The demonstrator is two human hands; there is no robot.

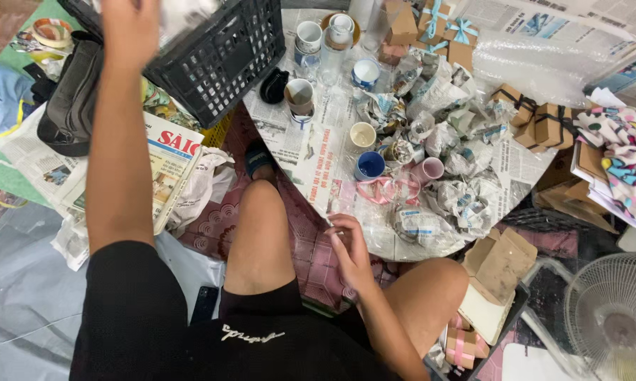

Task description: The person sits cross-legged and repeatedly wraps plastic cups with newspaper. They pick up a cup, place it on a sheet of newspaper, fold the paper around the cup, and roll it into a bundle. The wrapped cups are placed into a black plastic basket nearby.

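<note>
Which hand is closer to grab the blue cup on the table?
The right hand. It rests at the table's near edge, not far below the blue cup. The left hand is raised far off, at the black basket.

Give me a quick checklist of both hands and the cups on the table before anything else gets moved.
1. Left hand raised at the black crate: ok, blurred.
2. Left hand's grip: cannot tell.
3. Right hand at the table edge, fingers curled: ok; holding anything: cannot tell.
4. Blue cup upright, unwrapped: ok.
5. Pink cup on its side: not ok.
6. Paper-wrapped bundles crowd the right side: not ok.
</note>
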